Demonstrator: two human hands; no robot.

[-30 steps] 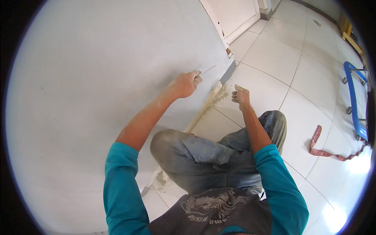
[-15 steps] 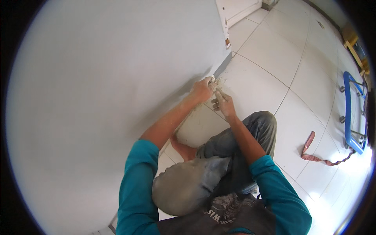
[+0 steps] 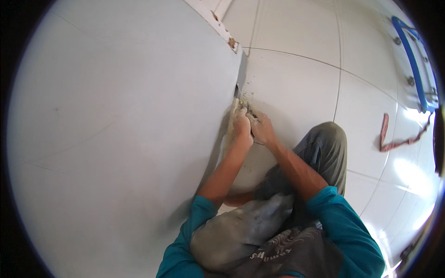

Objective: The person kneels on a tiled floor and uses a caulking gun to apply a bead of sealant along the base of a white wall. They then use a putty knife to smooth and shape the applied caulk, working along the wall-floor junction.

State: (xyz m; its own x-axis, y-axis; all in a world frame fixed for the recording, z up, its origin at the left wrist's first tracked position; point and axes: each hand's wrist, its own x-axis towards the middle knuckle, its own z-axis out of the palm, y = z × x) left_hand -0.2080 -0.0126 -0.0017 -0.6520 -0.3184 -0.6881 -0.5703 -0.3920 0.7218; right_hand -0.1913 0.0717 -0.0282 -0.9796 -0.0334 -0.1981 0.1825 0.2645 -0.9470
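- Far left, the wall (image 3: 116,116) fills the view, dropping to the tiles (image 3: 296,88) beside the body.
- Along its foot, here's the rough, pale strip (image 3: 228,134); lying that low, it seems the reason for the downward reach.
- Left hand (image 3: 242,124) now, right at the strip's upper end, fingers curled and bunched; dust and shadow blur the tips, so I can't tell whether they grasp anything.
- Just beyond, grey baseboard (image 3: 242,69) meets the tiles, with crumbs (image 3: 248,96) scattered near its end.
- Right hand (image 3: 262,127) is close beside the left, also curled, its grip hidden too; both apparently share one spot.
- The knee (image 3: 327,143) points outward, probably giving the arms room.
- Far right, red strap (image 3: 384,134) and blue frame (image 3: 411,65) lie well apart from the hands.
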